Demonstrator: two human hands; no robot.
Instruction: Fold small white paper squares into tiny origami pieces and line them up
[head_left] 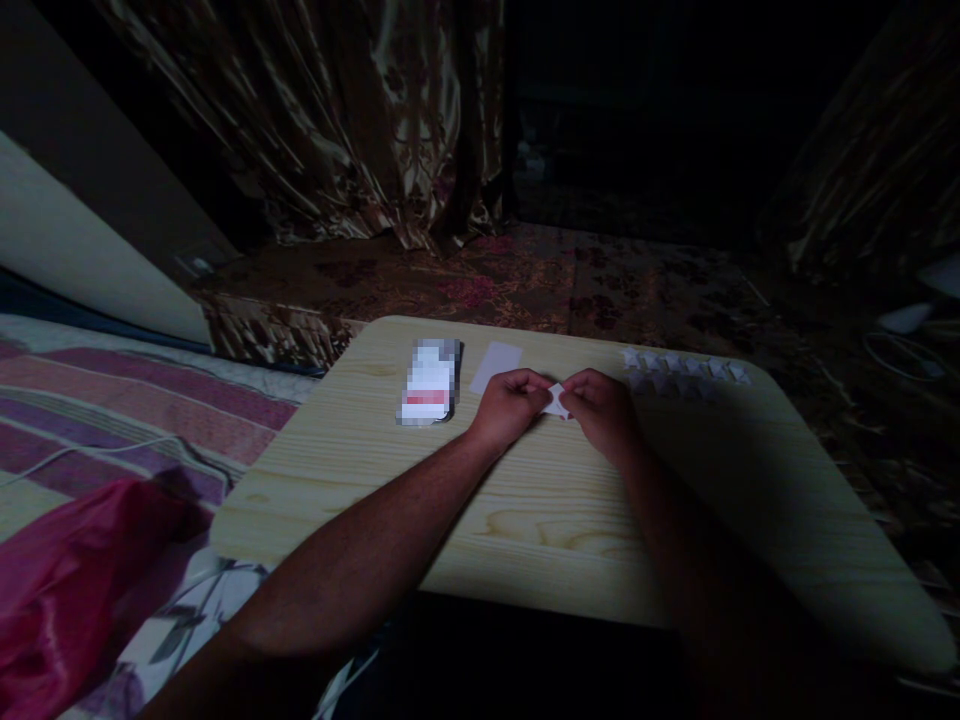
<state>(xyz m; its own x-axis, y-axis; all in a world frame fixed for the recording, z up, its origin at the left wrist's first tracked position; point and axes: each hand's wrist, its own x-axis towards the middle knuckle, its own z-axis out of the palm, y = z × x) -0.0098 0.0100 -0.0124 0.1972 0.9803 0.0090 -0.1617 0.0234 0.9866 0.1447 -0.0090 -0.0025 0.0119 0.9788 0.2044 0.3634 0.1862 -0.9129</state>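
Note:
Between my two hands is a small folded piece of white paper, low over the wooden table. My left hand pinches its left side with closed fingers. On its right side my right hand grips it the same way, so the fingers cover much of the paper. Just beyond my left hand lies a flat pale sheet of paper. Right of my right hand, small folded white paper pieces stand in a row, with dimmer ones in a second row nearer me.
A phone with a lit, blurred screen lies on the table's left part. A striped bed cover with a pink cloth and white cables is at left. Patterned curtains hang behind the table, and the right side is dark.

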